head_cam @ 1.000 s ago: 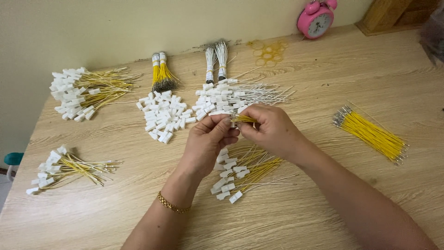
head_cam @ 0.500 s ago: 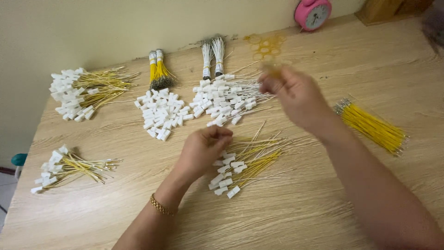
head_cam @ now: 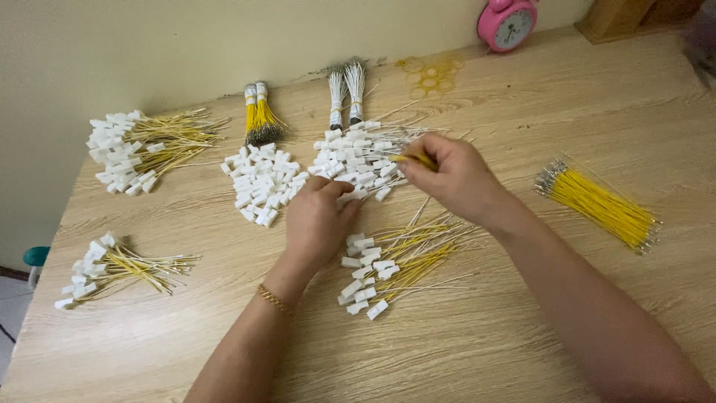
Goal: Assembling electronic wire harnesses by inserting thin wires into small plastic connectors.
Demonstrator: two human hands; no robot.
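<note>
A yellow wire (head_cam: 415, 158) is pinched in the right hand (head_cam: 455, 179) over the wired white connectors (head_cam: 358, 160) on the desk (head_cam: 522, 313), the loosely curled left hand (head_cam: 317, 220) resting beside; seating it in a connector probably comes next.

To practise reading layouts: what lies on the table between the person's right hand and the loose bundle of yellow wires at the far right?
In the head view, only bare wooden table separates the right hand from the yellow wire bundle.

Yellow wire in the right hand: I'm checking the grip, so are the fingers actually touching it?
Touching. The head view shows the right hand with its fingers pinched around the yellow wire, no gap visible.
</note>
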